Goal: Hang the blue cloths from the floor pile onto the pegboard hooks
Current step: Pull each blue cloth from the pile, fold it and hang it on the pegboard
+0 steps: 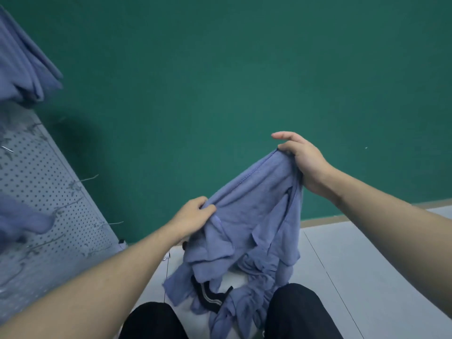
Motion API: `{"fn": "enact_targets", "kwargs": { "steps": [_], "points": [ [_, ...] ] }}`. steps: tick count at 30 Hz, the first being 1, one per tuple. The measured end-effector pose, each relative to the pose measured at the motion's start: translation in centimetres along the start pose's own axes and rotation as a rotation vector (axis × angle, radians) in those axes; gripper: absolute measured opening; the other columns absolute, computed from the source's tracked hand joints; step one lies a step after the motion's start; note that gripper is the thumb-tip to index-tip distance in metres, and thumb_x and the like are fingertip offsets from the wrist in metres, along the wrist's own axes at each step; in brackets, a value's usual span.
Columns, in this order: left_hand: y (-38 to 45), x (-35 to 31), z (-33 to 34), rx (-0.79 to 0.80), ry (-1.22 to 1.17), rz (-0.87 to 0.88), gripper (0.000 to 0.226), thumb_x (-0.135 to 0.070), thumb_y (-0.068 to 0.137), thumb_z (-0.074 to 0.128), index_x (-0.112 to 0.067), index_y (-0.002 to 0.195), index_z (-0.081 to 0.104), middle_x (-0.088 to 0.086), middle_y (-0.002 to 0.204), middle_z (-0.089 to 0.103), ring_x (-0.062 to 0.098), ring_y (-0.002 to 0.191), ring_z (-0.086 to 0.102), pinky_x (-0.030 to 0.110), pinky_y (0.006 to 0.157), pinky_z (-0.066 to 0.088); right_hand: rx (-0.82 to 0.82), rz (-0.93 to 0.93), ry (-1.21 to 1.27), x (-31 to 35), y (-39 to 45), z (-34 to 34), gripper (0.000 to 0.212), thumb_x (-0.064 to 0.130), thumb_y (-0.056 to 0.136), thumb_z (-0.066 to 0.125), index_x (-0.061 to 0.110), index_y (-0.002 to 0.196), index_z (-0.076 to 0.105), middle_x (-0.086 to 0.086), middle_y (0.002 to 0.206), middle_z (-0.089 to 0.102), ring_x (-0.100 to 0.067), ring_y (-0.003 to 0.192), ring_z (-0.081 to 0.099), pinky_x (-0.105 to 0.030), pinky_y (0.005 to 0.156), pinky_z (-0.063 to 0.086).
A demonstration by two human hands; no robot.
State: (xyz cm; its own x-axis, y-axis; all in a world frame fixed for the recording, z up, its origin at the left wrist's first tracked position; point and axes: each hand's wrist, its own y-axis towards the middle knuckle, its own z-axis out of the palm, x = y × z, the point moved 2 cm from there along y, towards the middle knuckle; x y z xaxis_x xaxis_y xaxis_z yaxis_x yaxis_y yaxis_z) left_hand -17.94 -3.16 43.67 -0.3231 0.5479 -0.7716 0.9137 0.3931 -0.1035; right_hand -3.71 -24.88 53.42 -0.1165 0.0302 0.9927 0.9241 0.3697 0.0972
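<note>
Task partly done. Two blue cloths already hang on the pegboard [56,172] at left: one high [24,67], one lower [22,223]. Several wire hooks [89,178] look bare. Left hand [195,212] and right hand [299,157] each pinch the hemmed edge of another cloth [254,216], stretched between them above the floor pile [247,289]. More cloths left to hang.
</note>
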Motion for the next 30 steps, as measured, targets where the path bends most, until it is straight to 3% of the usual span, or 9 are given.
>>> {"fn": "enact_targets", "kwargs": {
  "steps": [3, 6, 11, 14, 16, 20, 23, 27, 30],
  "points": [
    [-0.7, -2.1, -2.6, -0.060, -0.254, -0.006, 0.024, -0.030, 0.084, 0.053, -0.008, 0.084, 0.060, 0.000, 0.081, 0.062, 0.016, 0.076, 0.053, 0.031, 0.071, 0.041, -0.014, -0.012, -0.120, 0.3, -0.2, -1.1, 0.025, 0.010, 0.093, 0.054, 0.029, 0.095, 0.071, 0.008, 0.088, 0.065, -0.010, 0.082, 0.054, -0.024, 0.076, 0.044],
    [-1.5, -4.9, -4.5, -0.017, -0.498, -0.057, 0.033, -0.030, 0.074, 0.054, -0.014, 0.096, 0.073, 0.005, 0.094, 0.074, 0.019, 0.085, 0.062, 0.035, 0.082, 0.046, 0.044, -0.016, -0.241, 0.4, -0.6, -1.0, 0.022, 0.011, 0.094, 0.054, 0.028, 0.101, 0.068, 0.007, 0.094, 0.065, -0.010, 0.087, 0.057, -0.023, 0.076, 0.044],
    [-2.6, -9.4, -6.6, 0.051, -0.569, 0.006, 0.021, -0.023, 0.098, 0.052, -0.019, 0.091, 0.072, 0.001, 0.091, 0.075, 0.017, 0.085, 0.067, 0.032, 0.087, 0.050, 0.205, -0.081, -0.420, 1.3, -2.1, 1.0, 0.040, 0.020, 0.093, 0.065, 0.029, 0.130, 0.054, -0.002, 0.102, 0.064, -0.015, 0.082, 0.056, -0.027, 0.075, 0.044],
    [-3.0, -11.1, -7.3, 0.072, -0.581, 0.011, 0.021, -0.028, 0.098, 0.054, -0.020, 0.087, 0.069, -0.001, 0.084, 0.073, 0.014, 0.075, 0.066, 0.028, 0.078, 0.051, 0.313, -0.423, -0.470, 3.4, -4.2, 2.7, 0.060, 0.018, 0.087, 0.070, 0.038, 0.137, 0.043, 0.003, 0.132, 0.049, -0.012, 0.115, 0.054, -0.021, 0.095, 0.039],
    [-3.3, -11.8, -7.7, 0.074, -0.593, 0.016, 0.020, -0.028, 0.096, 0.054, -0.021, 0.082, 0.067, -0.001, 0.079, 0.070, 0.015, 0.071, 0.064, 0.027, 0.070, 0.050, 0.347, -0.751, -0.642, 4.9, -5.6, 3.6, 0.061, 0.036, 0.082, 0.074, 0.040, 0.136, 0.047, 0.007, 0.145, 0.042, -0.009, 0.134, 0.042, -0.027, 0.110, 0.032],
    [-4.0, -12.8, -8.1, 0.079, -0.600, -0.001, 0.020, -0.028, 0.094, 0.055, -0.022, 0.080, 0.068, 0.004, 0.081, 0.070, 0.021, 0.071, 0.065, 0.031, 0.072, 0.051, 0.362, -1.155, -1.095, 6.7, -7.0, 5.4, 0.065, 0.060, 0.079, 0.070, 0.041, 0.138, 0.054, 0.000, 0.157, 0.036, -0.024, 0.140, 0.038, -0.045, 0.115, 0.026],
    [-4.3, -12.8, -8.3, 0.088, -0.623, -0.029, 0.021, -0.025, 0.096, 0.052, -0.015, 0.098, 0.071, 0.013, 0.099, 0.075, 0.027, 0.088, 0.070, 0.040, 0.087, 0.056, 0.365, -1.272, -1.204, 7.2, -7.1, 6.8, 0.042, 0.048, 0.081, 0.072, 0.039, 0.121, 0.067, -0.005, 0.153, 0.044, -0.030, 0.135, 0.043, -0.053, 0.110, 0.033],
    [-4.6, -12.3, -8.9, 0.098, -0.715, -0.067, 0.014, -0.019, 0.092, 0.053, -0.013, 0.101, 0.063, 0.014, 0.093, 0.067, 0.027, 0.078, 0.066, 0.033, 0.066, 0.057, 0.291, -1.302, -1.146, 7.7, -6.8, 8.2, 0.014, 0.038, 0.084, 0.066, 0.036, 0.096, 0.075, -0.002, 0.137, 0.058, -0.030, 0.119, 0.055, -0.050, 0.097, 0.042],
    [-4.8, -11.2, -9.1, 0.087, -0.713, -0.117, 0.012, -0.020, 0.095, 0.052, -0.016, 0.089, 0.061, 0.011, 0.084, 0.065, 0.024, 0.068, 0.064, 0.029, 0.059, 0.055, 0.391, -1.259, -1.167, 7.5, -6.8, 8.6, 0.027, 0.050, 0.092, 0.052, 0.040, 0.102, 0.075, 0.001, 0.141, 0.055, -0.026, 0.117, 0.055, -0.046, 0.098, 0.042]
  ]
}}
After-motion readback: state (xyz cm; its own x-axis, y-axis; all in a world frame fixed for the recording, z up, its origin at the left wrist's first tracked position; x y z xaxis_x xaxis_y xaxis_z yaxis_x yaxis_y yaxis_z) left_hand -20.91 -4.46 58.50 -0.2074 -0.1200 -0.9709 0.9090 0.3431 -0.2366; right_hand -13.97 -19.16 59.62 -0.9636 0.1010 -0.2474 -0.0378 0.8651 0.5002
